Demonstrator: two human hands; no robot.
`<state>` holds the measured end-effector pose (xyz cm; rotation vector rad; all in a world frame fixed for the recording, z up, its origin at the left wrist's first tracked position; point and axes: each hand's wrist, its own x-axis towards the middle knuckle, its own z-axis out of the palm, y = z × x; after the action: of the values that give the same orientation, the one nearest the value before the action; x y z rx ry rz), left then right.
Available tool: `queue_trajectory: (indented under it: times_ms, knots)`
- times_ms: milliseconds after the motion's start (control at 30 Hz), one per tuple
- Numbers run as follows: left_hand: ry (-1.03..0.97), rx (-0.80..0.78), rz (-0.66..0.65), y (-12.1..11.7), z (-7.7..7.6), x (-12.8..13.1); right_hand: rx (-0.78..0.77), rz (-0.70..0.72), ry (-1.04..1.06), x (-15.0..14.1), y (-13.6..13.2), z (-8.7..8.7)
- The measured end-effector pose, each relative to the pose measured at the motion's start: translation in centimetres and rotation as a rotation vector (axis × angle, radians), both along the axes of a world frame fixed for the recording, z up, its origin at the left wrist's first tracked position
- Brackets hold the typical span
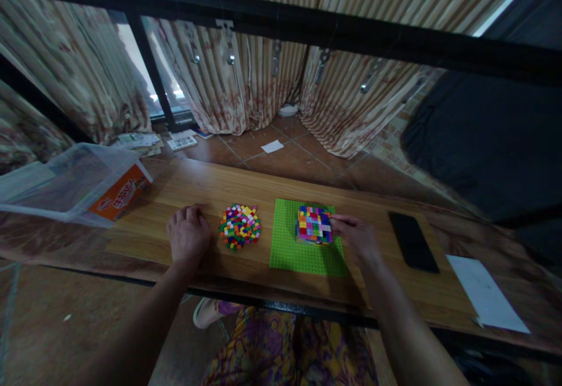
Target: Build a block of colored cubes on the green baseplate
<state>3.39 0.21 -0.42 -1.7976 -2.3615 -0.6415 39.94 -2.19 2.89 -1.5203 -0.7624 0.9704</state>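
The brick block (314,225) sits on the green mat (287,257), close to its far and right edges, with wider studded margins to the left and near side. The right hand (357,236) has its fingers narrowed at the block's right side; I cannot tell whether they pinch a brick. The left hand (189,235) rests with bent fingers beside the brick pile (239,226), its grip hidden. Bare wood separates pile from mat, and mat from phone (413,241).
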Motion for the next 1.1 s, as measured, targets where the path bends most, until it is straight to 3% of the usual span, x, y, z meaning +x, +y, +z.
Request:
queue_trajectory:
  times_ms: [133, 300, 400, 533, 667, 900, 1100]
  knots:
    - [0.009, 0.009, 0.0, 0.0, -0.2, 0.0, 0.018, -0.045, -0.016, 0.0, -0.2, 0.0]
    - [0.035, 0.007, 0.007, -0.1, -0.2, -0.1, 0.11, -0.145, -0.198, -1.3, -1.6, 1.1]
    - [0.043, -0.004, 0.012, -0.1, -0.2, 0.0, 0.178, -0.008, -0.313, -4.0, -2.8, 2.3]
    - [0.039, -0.002, 0.014, -0.1, -0.3, 0.1, 0.275, 0.287, -0.471, -8.9, -4.3, 2.8]
    - [0.044, 0.023, 0.012, -0.1, -0.5, 0.0, 0.301, 0.481, -0.634, -12.7, -4.7, 1.6]
    - [0.024, 0.015, 0.014, -0.1, -0.6, 0.0, 0.297, 0.546, -0.796, -14.8, -3.5, -1.6]
    - [0.003, 0.002, 0.021, -0.2, -0.4, 0.1, 0.237, 0.575, -0.949, -16.2, -3.1, -2.5]
